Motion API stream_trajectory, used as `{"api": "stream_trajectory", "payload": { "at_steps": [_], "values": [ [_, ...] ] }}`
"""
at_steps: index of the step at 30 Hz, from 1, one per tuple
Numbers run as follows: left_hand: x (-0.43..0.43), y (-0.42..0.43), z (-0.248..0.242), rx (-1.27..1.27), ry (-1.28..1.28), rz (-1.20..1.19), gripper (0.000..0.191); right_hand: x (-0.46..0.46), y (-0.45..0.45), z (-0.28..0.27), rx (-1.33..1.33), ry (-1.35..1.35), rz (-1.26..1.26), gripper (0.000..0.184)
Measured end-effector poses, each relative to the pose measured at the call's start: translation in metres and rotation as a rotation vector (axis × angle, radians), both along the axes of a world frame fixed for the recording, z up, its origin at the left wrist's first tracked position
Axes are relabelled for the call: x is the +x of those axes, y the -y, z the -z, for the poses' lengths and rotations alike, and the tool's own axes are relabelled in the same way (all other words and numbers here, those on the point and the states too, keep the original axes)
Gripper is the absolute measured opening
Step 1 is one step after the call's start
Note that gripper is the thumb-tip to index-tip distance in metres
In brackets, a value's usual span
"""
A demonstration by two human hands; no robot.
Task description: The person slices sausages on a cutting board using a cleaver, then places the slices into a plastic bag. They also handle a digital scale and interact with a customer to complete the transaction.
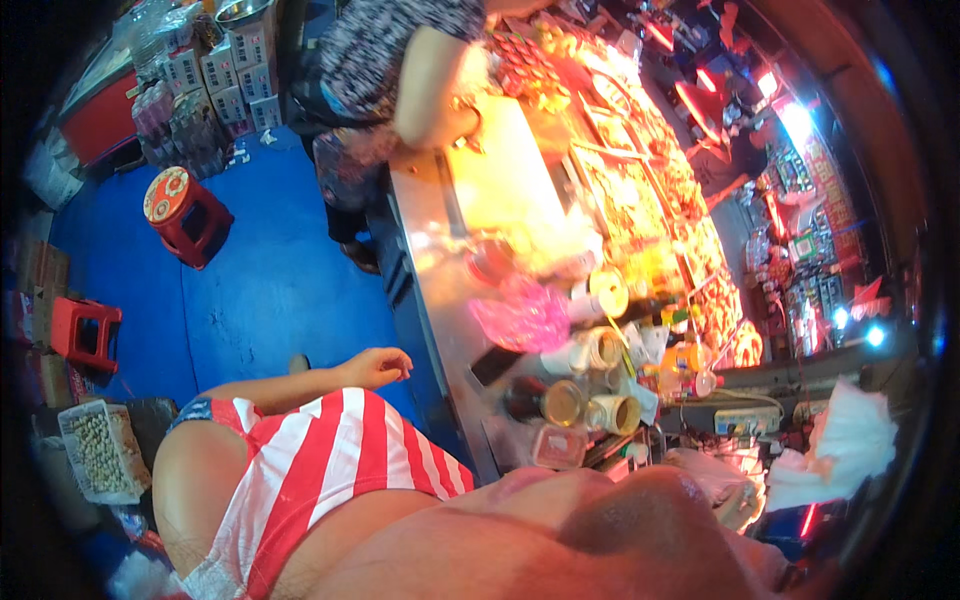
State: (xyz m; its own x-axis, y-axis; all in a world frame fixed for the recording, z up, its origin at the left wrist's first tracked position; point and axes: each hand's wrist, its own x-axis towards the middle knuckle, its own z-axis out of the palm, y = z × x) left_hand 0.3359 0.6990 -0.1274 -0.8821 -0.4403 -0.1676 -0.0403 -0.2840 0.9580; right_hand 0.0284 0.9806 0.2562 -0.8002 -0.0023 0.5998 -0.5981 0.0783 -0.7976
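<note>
My left hand (381,367) hangs in the air over the blue floor, beside the metal worktop (431,262); its fingers are loosely curled and nothing shows in them. My right hand (739,501) appears partly visible beyond my face, near a crumpled white tissue (840,450); whether it grips the tissue is unclear. Closest to my left hand on the worktop lies a dark phone-like slab (495,365). A pink plastic bag (523,313), a dark jar with a pale lid (562,403), pale containers (615,415) and a lidded clear box (559,448) stand around it.
A person in patterned clothes (397,52) bends over the brightly lit counter at the top. Red stools (196,217) stand on the blue floor (262,277). Boxes (232,75) and bottle packs (172,120) are stacked behind; a white basket (82,491) holds small pale round items.
</note>
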Motion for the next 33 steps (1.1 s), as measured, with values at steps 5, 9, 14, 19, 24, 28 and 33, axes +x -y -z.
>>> {"api": "stream_trajectory", "payload": {
  "at_steps": [5, 9, 14, 19, 24, 28, 33],
  "values": [
    [0.111, 0.088, -0.036, -0.166, 0.017, -0.225, 0.019, 0.09, 0.132, -0.005, -0.267, 0.059, -0.247, 0.029],
    [0.185, 0.162, -0.094, -0.347, -0.033, -0.449, 0.018, 0.157, 0.242, 0.012, 0.13, -0.294, -0.478, 0.039],
    [0.253, 0.249, -0.162, -0.763, 0.011, -0.734, 0.023, 0.269, 0.431, 0.08, -0.113, 0.719, -1.172, 0.036],
    [0.273, 0.348, -0.218, -1.274, 0.012, -0.739, 0.057, 0.374, 0.592, 0.114, 0.019, 0.635, -1.756, 0.028],
    [0.294, 0.456, -0.202, -1.111, 0.177, -0.587, 0.052, 0.423, 0.708, 0.131, 0.092, 0.592, -2.0, 0.032],
    [0.327, 0.517, -0.198, -0.824, 0.323, -0.524, 0.03, 0.441, 0.789, 0.13, 0.267, 0.437, -2.001, 0.033],
    [0.33, 0.6, -0.174, -0.822, 0.093, -0.782, 0.017, 0.445, 0.888, 0.132, 0.353, 0.385, -1.942, 0.033]
  ]
}}
